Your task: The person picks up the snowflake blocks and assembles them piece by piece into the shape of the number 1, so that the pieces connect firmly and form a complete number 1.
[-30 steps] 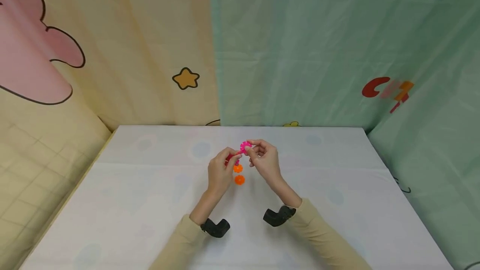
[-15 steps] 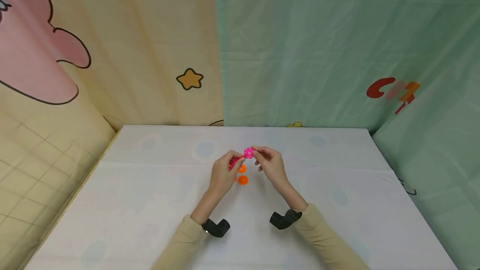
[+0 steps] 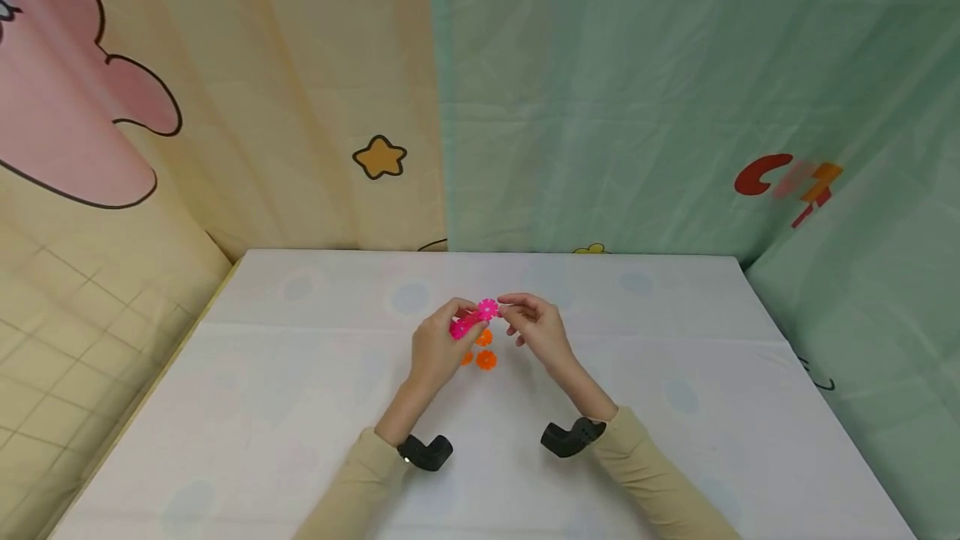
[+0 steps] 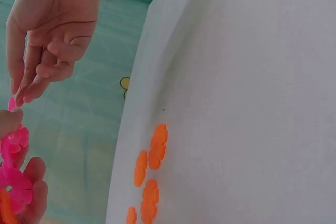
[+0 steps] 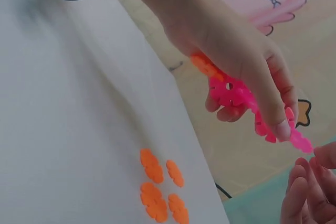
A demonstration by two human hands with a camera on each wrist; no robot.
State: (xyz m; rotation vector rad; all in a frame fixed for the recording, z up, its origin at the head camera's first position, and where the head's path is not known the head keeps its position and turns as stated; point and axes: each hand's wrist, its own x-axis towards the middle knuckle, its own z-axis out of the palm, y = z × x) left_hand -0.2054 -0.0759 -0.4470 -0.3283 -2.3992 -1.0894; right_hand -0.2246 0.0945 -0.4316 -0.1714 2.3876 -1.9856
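My left hand (image 3: 437, 348) grips a short chain of linked pink snowflake discs (image 3: 461, 326), the notched plastic building kind. An orange disc (image 5: 207, 66) sits at the chain's palm end, partly hidden by the hand. From between the left thumb and fingers, the end pink disc (image 3: 487, 308) sticks out toward the right. Just beside its outer edge is my right hand (image 3: 542, 332), thumb and forefinger extended and slightly apart, the other fingers loosely bent. Whether a right fingertip still touches that edge is hard to tell. Below the hands, several loose orange discs (image 3: 487, 360) lie on the table.
The white-covered table (image 3: 645, 457) reaches back to a printed curtain (image 3: 585, 123). More curtain hangs at the left and right sides. Each wrist carries a black camera mount (image 3: 567, 438).
Both hands first came slightly nearer and right in view. Then the left hand drew the pink chain a little left, and the end disc came away from the right fingers' pinch.
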